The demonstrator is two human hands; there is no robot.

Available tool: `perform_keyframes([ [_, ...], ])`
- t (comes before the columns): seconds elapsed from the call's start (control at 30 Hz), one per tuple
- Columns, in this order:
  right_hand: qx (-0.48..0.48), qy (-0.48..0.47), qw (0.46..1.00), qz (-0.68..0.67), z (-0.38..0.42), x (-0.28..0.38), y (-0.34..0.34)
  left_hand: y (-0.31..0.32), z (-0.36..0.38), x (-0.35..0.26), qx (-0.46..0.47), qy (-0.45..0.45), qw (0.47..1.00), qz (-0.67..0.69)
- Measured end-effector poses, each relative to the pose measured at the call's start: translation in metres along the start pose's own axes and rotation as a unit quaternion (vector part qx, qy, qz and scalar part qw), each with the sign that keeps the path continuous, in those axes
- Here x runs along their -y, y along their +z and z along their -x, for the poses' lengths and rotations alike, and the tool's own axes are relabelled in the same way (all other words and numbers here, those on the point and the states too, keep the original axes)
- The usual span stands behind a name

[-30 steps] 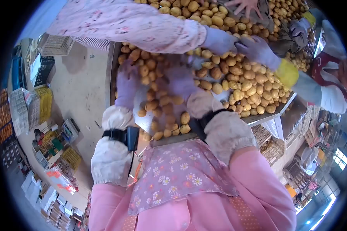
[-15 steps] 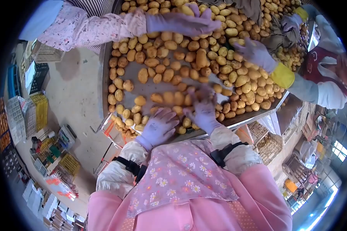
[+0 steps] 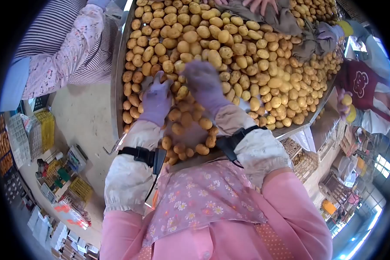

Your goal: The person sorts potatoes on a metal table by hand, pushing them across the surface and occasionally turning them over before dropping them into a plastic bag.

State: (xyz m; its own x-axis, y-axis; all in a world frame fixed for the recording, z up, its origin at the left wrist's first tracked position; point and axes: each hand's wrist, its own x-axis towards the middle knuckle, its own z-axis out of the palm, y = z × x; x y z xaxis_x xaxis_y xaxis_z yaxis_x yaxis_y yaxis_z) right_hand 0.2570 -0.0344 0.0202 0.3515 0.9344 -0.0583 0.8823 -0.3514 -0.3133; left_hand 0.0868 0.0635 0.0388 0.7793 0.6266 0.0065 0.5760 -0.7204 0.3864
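Small yellow-brown potatoes (image 3: 247, 52) cover most of a metal-edged sorting table (image 3: 118, 82). My left hand (image 3: 157, 99), in a lilac glove, reaches in among them on the left side with its fingers apart. Just right of it, my gloved right hand (image 3: 205, 84) lies over the potatoes, blurred by motion, so its fingers are hard to make out. Between my forearms, a loose group of potatoes (image 3: 187, 125) lies on the table's near end, some of them blurred. Neither hand shows a potato gripped in it.
At the top, a co-worker's bare hand (image 3: 262, 5) is by a grey cloth (image 3: 264, 16). A gloved hand (image 3: 329, 32) touches more cloth at right, and another holds a potato (image 3: 346, 100). A patterned sleeve (image 3: 73, 56) is left; crates (image 3: 43, 130) stand on the floor.
Both my hands have moved forward from the near edge, deeper among the potatoes. The left co-worker's arm has drawn back from the table. The right co-worker's reaching hand has pulled away with a potato.
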Motion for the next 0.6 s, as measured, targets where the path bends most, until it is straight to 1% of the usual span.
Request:
perform_keyframes([
  [0.03,0.139,-0.077,0.987,-0.002,-0.005,0.007,0.004,0.000,-0.002,-0.002,0.070,-0.031,0.996,-0.047],
  [0.07,0.139,-0.075,0.987,-0.004,-0.005,0.015,0.006,0.007,0.005,0.006,0.072,-0.030,0.996,-0.048],
  [0.13,0.138,-0.124,0.975,0.123,-0.008,0.028,0.006,0.026,0.023,0.027,0.075,0.021,0.992,-0.104],
  [0.17,0.108,-0.090,0.979,0.148,0.002,0.032,0.013,0.023,0.031,0.021,0.074,0.021,0.991,-0.107],
  [0.2,0.106,-0.088,0.980,0.146,0.008,0.034,0.015,0.021,0.043,0.011,0.116,0.012,0.982,-0.148],
  [0.23,0.172,-0.064,0.975,0.126,0.012,0.034,0.016,0.017,0.054,0.004,0.155,0.004,0.970,-0.189],
  [0.27,0.237,-0.042,0.965,0.106,0.016,0.034,0.014,0.020,0.066,0.005,0.153,0.005,0.970,-0.190],
  [0.3,0.245,-0.015,0.964,0.102,0.025,0.032,0.009,0.026,0.078,0.012,0.111,0.047,0.977,-0.178],
  [0.33,0.242,-0.015,0.965,0.104,0.038,0.025,0.004,0.033,0.087,0.022,0.069,0.087,0.980,-0.164],
  [0.37,0.189,-0.010,0.982,-0.014,0.054,0.014,0.001,0.032,0.089,0.029,0.082,0.064,0.990,-0.092],
  [0.4,0.134,-0.006,0.982,-0.131,0.073,0.007,-0.003,0.019,0.090,0.017,0.081,0.064,0.991,-0.090],
  [0.43,0.024,0.025,0.975,-0.220,0.096,0.007,-0.007,0.003,0.092,0.006,0.035,-0.020,0.999,0.022],
  [0.47,0.022,0.028,0.975,-0.217,0.114,0.004,-0.011,-0.008,0.090,-0.003,-0.011,-0.100,0.986,0.134],
  [0.5,0.047,0.208,0.824,-0.525,0.131,0.000,-0.014,-0.002,0.091,-0.004,0.010,-0.042,0.995,0.094],
  [0.53,0.065,0.355,0.548,-0.755,0.149,-0.002,-0.018,0.008,0.101,-0.017,0.051,0.006,0.982,0.180],
  [0.57,0.062,0.355,0.548,-0.755,0.167,0.000,-0.027,-0.007,0.101,-0.060,0.091,0.056,0.958,0.265],
  [0.6,0.060,0.375,0.477,-0.793,0.182,0.003,-0.040,-0.014,0.101,-0.090,0.156,0.044,0.933,0.323],
])
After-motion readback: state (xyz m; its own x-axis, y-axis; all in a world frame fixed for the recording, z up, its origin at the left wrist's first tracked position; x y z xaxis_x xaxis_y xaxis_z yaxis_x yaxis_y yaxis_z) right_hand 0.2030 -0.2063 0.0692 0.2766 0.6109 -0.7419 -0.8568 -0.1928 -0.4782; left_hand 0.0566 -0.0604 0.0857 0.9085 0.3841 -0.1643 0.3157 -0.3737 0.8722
